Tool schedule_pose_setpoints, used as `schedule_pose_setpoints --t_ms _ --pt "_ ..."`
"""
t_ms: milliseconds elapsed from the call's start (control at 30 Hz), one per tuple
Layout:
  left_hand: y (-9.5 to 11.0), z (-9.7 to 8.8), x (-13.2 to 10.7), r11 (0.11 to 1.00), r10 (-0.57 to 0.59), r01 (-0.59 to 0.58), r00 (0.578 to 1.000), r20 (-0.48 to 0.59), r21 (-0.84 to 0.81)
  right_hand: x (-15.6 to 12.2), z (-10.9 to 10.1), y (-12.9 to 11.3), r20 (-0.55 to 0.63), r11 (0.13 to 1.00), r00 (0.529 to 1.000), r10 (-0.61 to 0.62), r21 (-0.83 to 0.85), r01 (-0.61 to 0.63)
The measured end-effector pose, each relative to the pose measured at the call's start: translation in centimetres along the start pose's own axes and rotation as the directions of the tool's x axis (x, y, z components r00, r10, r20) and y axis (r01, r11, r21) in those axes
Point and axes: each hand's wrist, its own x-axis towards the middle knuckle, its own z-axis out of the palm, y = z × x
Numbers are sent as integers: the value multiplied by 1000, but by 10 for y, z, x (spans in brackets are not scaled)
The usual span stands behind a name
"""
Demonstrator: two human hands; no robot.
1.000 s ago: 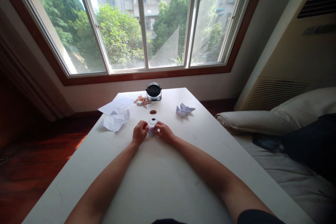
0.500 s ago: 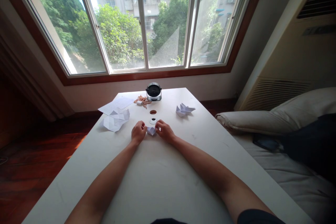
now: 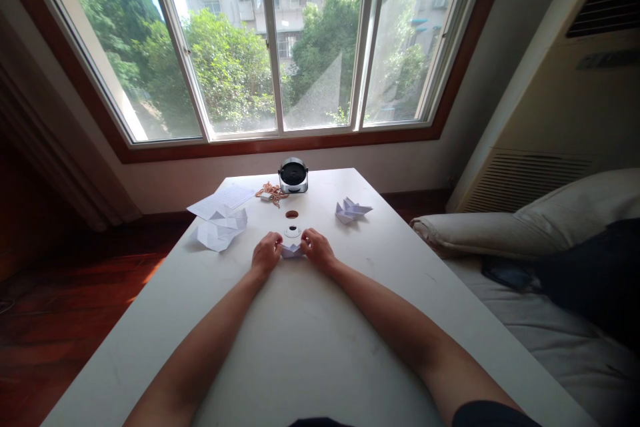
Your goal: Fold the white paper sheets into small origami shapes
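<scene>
A small folded white paper boat sits low over the white table, stretched between my two hands. My left hand pinches its left end with closed fingers. On the other side, my right hand has its fingers closed on the right end. The boat's middle shows a raised point between two slanting sides; both tips are hidden by my fingers. Just beyond it lies a white ring-shaped cover with a dark centre. Folded paper boats stand further right.
Creased paper sheets and a written sheet lie at the table's left edge. A round black-and-silver device stands at the back beside a tangled orange cord. Nearer is a round hole. A sofa borders the right side.
My hands have moved slightly apart, the right one shifting right. The paper between them now looks wider and flatter, with its boat shape drawn out.
</scene>
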Motion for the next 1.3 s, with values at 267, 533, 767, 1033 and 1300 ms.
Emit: schedule_pose_setpoints --t_ms 267,533,767,1033,1300 --pt "3 0 -1 993 104 -102 994 43 -53 0 3 3 7 1000 1000 -18 -7 18" --pt "3 0 -1 980 173 -165 982 75 -111 1 4 5 9 1000 1000 -25 0 25" --pt "8 -6 -4 982 172 -164 982 83 -98 0 3 3 15 997 998 -55 58 54" --pt "7 -4 -3 996 80 -77 993 89 -42 1 2 1 0 992 998 -58 110 58" --pt "0 1 1 999 -17 17 1000 5 -30 0 -2 -4 53 994 998 -32 102 27"
